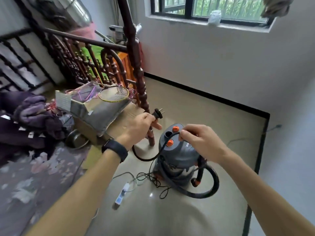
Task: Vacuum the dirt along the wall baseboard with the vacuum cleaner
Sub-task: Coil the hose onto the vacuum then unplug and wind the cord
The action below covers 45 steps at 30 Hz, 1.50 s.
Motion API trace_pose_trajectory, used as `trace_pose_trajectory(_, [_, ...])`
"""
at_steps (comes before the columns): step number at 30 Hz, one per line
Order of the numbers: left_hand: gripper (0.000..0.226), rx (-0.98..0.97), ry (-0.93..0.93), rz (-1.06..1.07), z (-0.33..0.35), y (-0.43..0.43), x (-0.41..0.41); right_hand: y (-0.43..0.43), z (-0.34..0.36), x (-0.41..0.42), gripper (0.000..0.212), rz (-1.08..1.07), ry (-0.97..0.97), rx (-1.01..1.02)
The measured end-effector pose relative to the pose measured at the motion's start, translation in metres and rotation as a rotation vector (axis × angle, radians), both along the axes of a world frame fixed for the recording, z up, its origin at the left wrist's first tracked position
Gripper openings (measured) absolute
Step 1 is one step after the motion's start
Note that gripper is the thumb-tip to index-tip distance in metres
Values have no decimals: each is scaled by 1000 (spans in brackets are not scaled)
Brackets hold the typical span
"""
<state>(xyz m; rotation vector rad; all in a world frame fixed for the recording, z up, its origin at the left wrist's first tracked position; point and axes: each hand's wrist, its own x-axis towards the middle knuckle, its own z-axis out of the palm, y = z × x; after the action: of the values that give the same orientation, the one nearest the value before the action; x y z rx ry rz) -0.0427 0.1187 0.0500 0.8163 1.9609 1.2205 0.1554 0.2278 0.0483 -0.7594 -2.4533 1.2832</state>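
Your left hand [141, 124] is curled around the black plug [158, 113] and holds it up in the air, with its metal prongs pointing to the right. You wear a dark wristband [115, 149] on that arm.

Your right hand [199, 138] pinches the black power cord [146, 160] between the thumb and fingers, right above the top of the vacuum cleaner [182, 154]. The cord hangs down from the plug, makes a loop under your left wrist and comes back up to your right hand.

The vacuum cleaner stands on the tan tile floor [204, 126], just below your hands — a gray top with two orange knobs [175, 128] and a shiny metal drum under it. Its thick black hose [201, 195] curls on the floor around the near side of the drum.

A white power strip [121, 195] lies on the floor near the vacuum, to the left of it, with thin wires around it.

The black baseboard [213, 97] runs along the bottom of the white wall behind the vacuum and turns at the corner on the right — well apart from the machine.

A dark wooden post [139, 74] stands just behind your left hand. To the left, a cardboard box [95, 114] holds a yellow badminton racket [114, 94].
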Motion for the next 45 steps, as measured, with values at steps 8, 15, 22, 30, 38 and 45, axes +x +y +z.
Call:
trace_pose_trajectory(8, [29,-72,-220,-142,-31,-22,31,-24,-5,-7,17,-63,75,121])
trace_pose_trajectory(15, [30,212,-542,396,-24,-63,-65,-15,-52,3,54,-80,-52,-167])
trace_pose_trajectory(22, [28,307,-225,711,-10,-118,-174,-27,-170,44,73,-189,-426,-217])
trace_pose_trajectory(30, [18,163,-206,594,-40,-130,-139,-55,-178,18,50,-304,-404,-15])
trace_pose_trajectory(38, [30,17,-953,234,-93,-85,1,-115,-88,-85,22,123,-129,82])
trace_pose_trajectory(45, [38,356,-962,592,-67,-88,-53,-112,-102,-54,30,116,-200,51])
